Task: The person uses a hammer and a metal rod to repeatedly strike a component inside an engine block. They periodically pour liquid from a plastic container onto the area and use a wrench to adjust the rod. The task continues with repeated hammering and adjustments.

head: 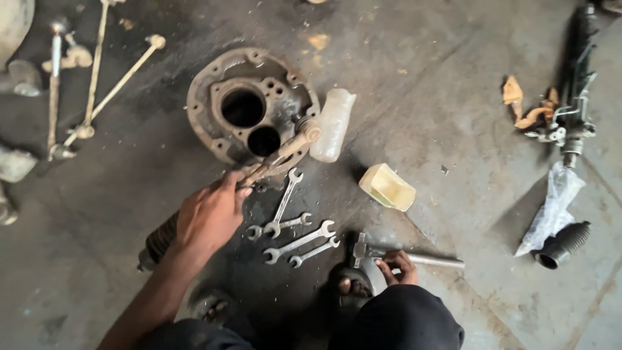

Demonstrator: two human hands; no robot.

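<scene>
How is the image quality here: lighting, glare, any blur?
Head view: dim, flat light on the dark floor; mild glare on the translucent plastic bottle; wrenches stay sharp; left hand slightly soft; edges bend a little from the wide lens.

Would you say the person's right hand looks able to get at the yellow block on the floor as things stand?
Probably yes. The right hand rests on a metal rod, and the yellow block lies just beyond it on the bare concrete floor, with nothing between them. The hand would have to let go of the rod first.
</scene>
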